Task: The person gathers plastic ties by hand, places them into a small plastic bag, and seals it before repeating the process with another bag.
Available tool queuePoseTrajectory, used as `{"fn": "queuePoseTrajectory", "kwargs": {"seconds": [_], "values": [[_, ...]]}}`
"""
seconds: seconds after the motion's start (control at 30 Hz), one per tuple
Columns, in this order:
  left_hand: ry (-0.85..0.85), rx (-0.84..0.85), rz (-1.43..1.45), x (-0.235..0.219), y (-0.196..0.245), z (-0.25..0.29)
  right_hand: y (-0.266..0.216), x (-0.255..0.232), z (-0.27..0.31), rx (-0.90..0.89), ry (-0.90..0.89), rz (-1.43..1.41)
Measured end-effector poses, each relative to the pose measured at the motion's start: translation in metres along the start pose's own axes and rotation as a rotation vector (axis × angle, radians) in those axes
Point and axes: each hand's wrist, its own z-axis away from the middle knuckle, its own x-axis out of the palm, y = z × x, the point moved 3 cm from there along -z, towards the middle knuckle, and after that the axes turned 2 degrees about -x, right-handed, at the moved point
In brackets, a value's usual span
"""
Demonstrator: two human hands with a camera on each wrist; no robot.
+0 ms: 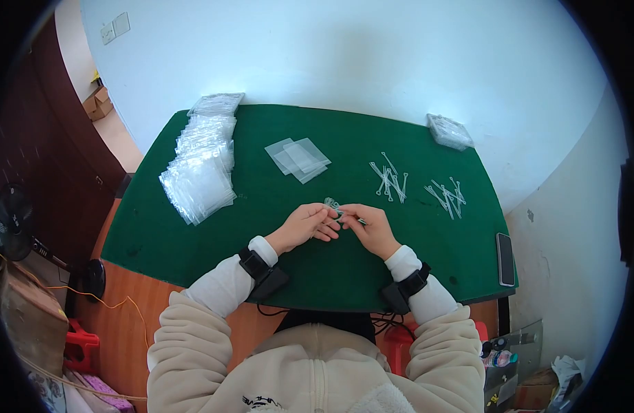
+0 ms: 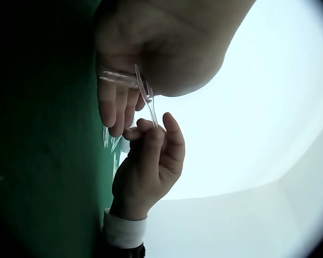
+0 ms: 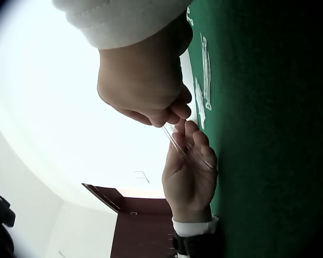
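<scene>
Palm up, my left hand (image 1: pixel 304 227) is held over the front middle of the table with its fingers nearly straight. Several thin clear plastic strips (image 2: pixel 117 79) lie across those fingers in the left wrist view. My right hand (image 1: pixel 374 231) faces it, pinching the end of one slim clear looped strip (image 2: pixel 153 112) between thumb and fingertips. The far end of that strip overlaps the left palm. Beyond the hands, loose clear strips with ringed ends lie in two groups, a nearer one (image 1: pixel 388 180) and one farther right (image 1: pixel 447 199).
A long fanned stack of clear plastic sleeves (image 1: pixel 200 165) covers the left of the green table (image 1: pixel 358 275). A few flat clear squares (image 1: pixel 299 160) lie at the middle. At the back right sits a clear packet (image 1: pixel 449 132); a phone (image 1: pixel 504 259) rests by the right edge.
</scene>
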Motion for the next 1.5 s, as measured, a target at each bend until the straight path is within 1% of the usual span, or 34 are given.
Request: {"fn": "queuePoseTrajectory", "kwargs": {"seconds": [0.1,0.17,0.23,0.27,0.37,0.43,0.47,0.53,0.57,0.67,0.77,0.97,1.1,1.2,1.33,1.47,1.5], "values": [[-0.085,-0.040,0.051,0.006,0.004,0.004,0.002,-0.001,0.001,0.018,0.049,-0.028],[-0.108,-0.056,0.065,0.006,0.003,0.004,0.003,-0.003,0.002,0.027,0.073,-0.040],[-0.151,-0.088,0.093,0.006,0.002,0.004,0.002,-0.005,0.002,0.082,0.101,-0.043],[-0.145,-0.087,0.092,0.006,0.003,0.004,0.001,-0.005,0.001,0.107,0.112,-0.048],[-0.202,-0.152,0.076,0.010,0.004,0.007,-0.002,-0.007,0.001,0.061,0.133,0.003],[-0.188,-0.139,0.071,0.013,0.006,0.009,-0.004,-0.007,-0.001,0.007,0.106,0.046],[-0.140,-0.139,0.065,0.012,0.008,0.009,-0.002,-0.008,0.001,0.017,0.107,0.034],[-0.211,-0.113,0.050,0.014,0.011,0.012,0.000,0.000,-0.002,0.021,0.095,0.002],[-0.195,-0.114,0.050,0.011,0.011,0.015,0.001,0.001,-0.002,0.017,0.106,-0.022],[-0.259,-0.071,0.022,0.017,0.009,0.011,0.002,-0.006,0.003,0.031,0.144,-0.036],[-0.267,-0.081,0.014,0.019,0.009,0.010,0.001,-0.005,0.001,-0.018,0.127,0.034],[-0.286,-0.074,0.007,0.018,0.007,0.010,-0.001,-0.004,0.001,-0.010,0.099,0.005],[-0.272,-0.048,-0.040,0.017,0.009,0.010,0.000,-0.003,0.001,0.008,0.100,-0.012],[-0.278,-0.001,-0.131,0.016,0.009,0.008,0.000,-0.004,0.001,0.015,0.103,-0.015],[-0.263,0.051,-0.172,0.016,0.008,0.007,-0.004,-0.004,0.000,-0.024,0.096,0.017],[-0.223,0.044,-0.134,0.016,0.009,0.008,-0.004,-0.005,0.000,-0.047,0.070,0.043],[-0.223,0.044,-0.134,0.015,0.008,0.007,-0.003,-0.006,-0.001,0.002,0.118,0.078]]}}
